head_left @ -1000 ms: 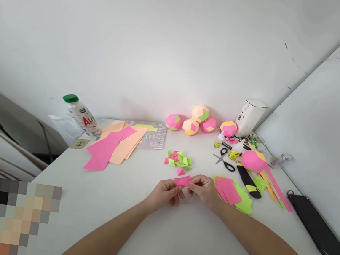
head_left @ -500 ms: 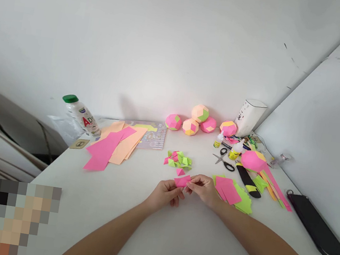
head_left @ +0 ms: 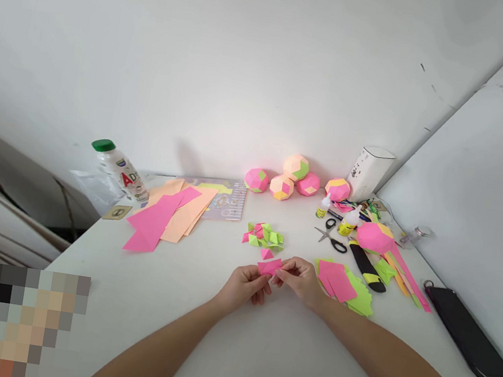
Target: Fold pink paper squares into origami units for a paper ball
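A small piece of pink paper (head_left: 269,266) is held between my two hands above the table. My left hand (head_left: 244,286) pinches its left and lower side, thumb on top. On the right, my right hand (head_left: 298,277) grips the other end between thumb and fingers. Just beyond the paper lies a small folded pink piece (head_left: 267,254), and behind that a cluster of folded green and pink pieces (head_left: 264,236). To the right of my right hand are cut pink sheets (head_left: 336,281) lying over green sheets (head_left: 361,301).
Several faceted paper balls (head_left: 282,187) stand by the wall. Scissors (head_left: 332,235), glue bottles (head_left: 348,222) and a black-and-yellow cutter (head_left: 366,267) are to the right, near a black case (head_left: 469,331). Pink strips (head_left: 156,221), a notebook (head_left: 230,201) and a white bottle (head_left: 124,172) are left.
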A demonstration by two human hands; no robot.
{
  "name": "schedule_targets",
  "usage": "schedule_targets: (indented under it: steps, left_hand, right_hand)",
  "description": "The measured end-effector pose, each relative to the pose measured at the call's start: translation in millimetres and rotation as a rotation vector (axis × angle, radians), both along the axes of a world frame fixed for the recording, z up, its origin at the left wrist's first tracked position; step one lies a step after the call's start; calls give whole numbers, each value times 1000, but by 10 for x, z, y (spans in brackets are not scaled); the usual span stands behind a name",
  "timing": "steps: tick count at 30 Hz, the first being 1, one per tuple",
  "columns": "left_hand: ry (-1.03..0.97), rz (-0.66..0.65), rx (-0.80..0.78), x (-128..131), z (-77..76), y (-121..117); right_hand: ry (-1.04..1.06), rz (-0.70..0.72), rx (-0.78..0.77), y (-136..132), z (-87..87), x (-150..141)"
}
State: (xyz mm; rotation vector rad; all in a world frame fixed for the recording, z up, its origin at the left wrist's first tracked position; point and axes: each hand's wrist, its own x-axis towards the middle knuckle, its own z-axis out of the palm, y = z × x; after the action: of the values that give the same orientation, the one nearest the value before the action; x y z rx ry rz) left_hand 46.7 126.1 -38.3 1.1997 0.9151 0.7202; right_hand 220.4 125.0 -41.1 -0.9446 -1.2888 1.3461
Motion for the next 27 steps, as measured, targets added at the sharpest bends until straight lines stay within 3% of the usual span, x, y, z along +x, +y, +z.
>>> schedule_targets:
  steps: [10,19,27]
  left_hand:
    - [-59,42,-40,-10,29,11]
    - [-53,7,-21,-11,-8,10]
    - [-49,-7,-9,-19,-41,10]
  right_hand:
    - [32,10,-60,20,49,-16]
    - [-128,188,-111,1,33,3]
    - [-142,168,-134,10,15,11]
